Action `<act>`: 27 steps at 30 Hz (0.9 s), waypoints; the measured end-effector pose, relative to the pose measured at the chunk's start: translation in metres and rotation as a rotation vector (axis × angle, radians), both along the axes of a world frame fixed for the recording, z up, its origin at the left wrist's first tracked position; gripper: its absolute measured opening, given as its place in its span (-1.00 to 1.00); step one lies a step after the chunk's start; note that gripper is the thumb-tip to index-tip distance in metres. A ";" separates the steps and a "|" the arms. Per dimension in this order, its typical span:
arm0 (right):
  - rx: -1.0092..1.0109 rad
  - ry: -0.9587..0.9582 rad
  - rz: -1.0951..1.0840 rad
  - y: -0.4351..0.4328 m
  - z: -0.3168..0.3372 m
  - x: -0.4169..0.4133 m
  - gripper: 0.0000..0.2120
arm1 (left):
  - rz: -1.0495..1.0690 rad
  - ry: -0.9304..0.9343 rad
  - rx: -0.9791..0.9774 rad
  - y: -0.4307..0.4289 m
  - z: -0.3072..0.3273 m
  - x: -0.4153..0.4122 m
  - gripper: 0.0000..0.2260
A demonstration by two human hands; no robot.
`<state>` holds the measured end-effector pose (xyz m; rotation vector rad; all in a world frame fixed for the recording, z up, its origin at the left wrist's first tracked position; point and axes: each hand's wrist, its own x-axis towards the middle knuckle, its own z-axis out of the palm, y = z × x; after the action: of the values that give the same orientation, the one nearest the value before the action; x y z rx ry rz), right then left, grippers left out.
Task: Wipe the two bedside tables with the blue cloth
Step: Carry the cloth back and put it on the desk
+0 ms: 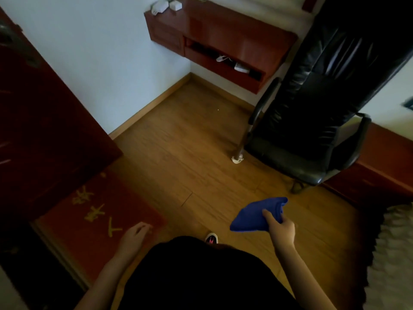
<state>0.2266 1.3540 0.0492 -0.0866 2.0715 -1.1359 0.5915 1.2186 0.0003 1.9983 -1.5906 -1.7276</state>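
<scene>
A folded blue cloth (257, 214) hangs above the wooden floor in the lower right, pinched in my right hand (280, 227). My left hand (135, 234) hovers over the edge of a red doormat, its fingers loosely curled and holding nothing. No bedside table can be told for sure in this view. A low reddish-brown cabinet (375, 166) shows at the right edge behind the chair.
A black leather office chair (317, 113) stands at the right. A wall-mounted reddish wooden desk (214, 34) with white items sits at the top. A dark red door (40, 121) fills the left, a red doormat (96, 222) with gold characters lies below it. A bedspread edge (393, 253) is at the far right.
</scene>
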 end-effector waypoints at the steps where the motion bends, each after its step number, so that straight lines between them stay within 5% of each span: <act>1: -0.007 -0.002 0.024 -0.024 0.004 -0.010 -0.86 | 0.031 -0.012 -0.011 -0.013 0.000 -0.003 -0.80; 10: -0.029 0.019 0.081 -0.189 0.001 -0.085 -0.87 | 0.154 -0.053 -0.003 -0.152 -0.014 -0.072 -0.80; 27: 0.069 0.054 -0.240 -0.404 0.004 -0.277 -0.77 | -0.284 0.130 -0.081 -0.532 0.017 -0.346 -0.80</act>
<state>-0.0506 0.9499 0.0528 0.1708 2.2114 -1.2128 0.2459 0.6865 0.0177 1.6526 -1.9409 -1.8051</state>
